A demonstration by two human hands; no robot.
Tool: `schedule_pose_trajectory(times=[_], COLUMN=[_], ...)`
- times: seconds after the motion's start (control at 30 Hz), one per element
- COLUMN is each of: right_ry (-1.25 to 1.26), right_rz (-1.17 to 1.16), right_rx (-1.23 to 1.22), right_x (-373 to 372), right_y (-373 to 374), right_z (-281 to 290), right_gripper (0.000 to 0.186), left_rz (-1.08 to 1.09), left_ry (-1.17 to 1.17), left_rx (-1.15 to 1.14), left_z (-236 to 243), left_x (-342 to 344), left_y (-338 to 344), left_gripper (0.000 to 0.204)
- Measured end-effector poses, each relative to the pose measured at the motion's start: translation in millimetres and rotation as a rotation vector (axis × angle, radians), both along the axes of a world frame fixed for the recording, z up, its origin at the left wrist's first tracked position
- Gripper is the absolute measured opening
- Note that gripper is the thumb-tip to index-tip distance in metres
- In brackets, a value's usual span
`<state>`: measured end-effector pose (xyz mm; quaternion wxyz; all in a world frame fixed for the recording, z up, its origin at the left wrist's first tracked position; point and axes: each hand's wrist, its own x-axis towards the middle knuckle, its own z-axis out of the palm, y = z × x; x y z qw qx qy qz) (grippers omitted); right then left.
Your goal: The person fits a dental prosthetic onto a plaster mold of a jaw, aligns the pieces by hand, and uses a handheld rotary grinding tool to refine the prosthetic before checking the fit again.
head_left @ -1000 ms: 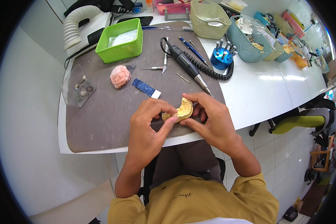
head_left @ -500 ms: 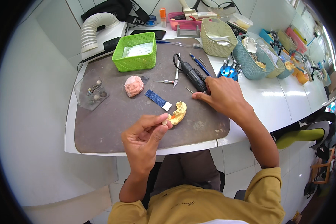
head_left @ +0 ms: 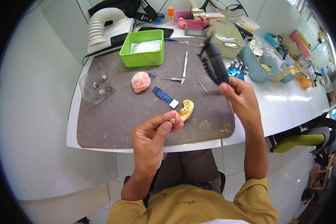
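My left hand [head_left: 153, 130] pinches a small tooth-coloured crown [head_left: 172, 121] between thumb and fingertips. Just beyond those fingers is a yellow dental cast [head_left: 188, 109] with an orange-red patch; whether the fingers touch it, I cannot tell. My right hand [head_left: 244, 98] is closed around a black rotary handpiece [head_left: 217, 61], raised above the mat and blurred at its far end. Left of it, a thin metal bur [head_left: 203, 87] lies on the mat. A blue strip with a white end [head_left: 165, 97] lies beyond the left hand, near a pink putty lump [head_left: 141, 82].
On the brown mat [head_left: 112, 130] are a craft knife [head_left: 184, 67], a small metal-tipped tool [head_left: 171, 79] and a clear tray of small parts [head_left: 99, 86]. A green basket [head_left: 142, 56] sits behind. At right stand a blue bur holder [head_left: 236, 70] and several baskets [head_left: 257, 69].
My right hand has lifted the handpiece off the mat. The left hand still pinches the crown, now more plainly seen. The whole view has shifted slightly.
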<state>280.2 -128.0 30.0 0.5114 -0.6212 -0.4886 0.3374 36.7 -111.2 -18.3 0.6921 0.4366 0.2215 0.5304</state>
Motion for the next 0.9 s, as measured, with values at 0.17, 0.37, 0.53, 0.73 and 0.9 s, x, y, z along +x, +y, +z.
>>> schedule_pose_trajectory(times=[0.17, 0.37, 0.53, 0.73, 0.9], right_ry=[0.406, 0.268, -0.045, -0.042, -0.002], right_rz=[0.117, 0.002, -0.002, -0.081, -0.005], right_rx=[0.449, 0.713, 0.748, 0.885, 0.856], right_x=[-44, -86, -92, -100, -99], right_y=[-30, -41, -47, -36, -39], right_z=[-30, -55, -54, -62, -61], right_gripper=[0.029, 0.045, 0.029, 0.031, 0.031], left_rz=[-0.031, -0.038, -0.005, -0.049, -0.038], left_ry=[-0.114, -0.197, -0.184, -0.155, -0.177], left_rx=[-0.08, -0.089, -0.055, -0.034, -0.022], left_z=[-7, -14, -12, -16, -19], left_x=[3, 7, 14, 11, 12], left_y=[-6, -10, -10, -9, -9], left_gripper=[0.02, 0.016, 0.014, 0.011, 0.011])
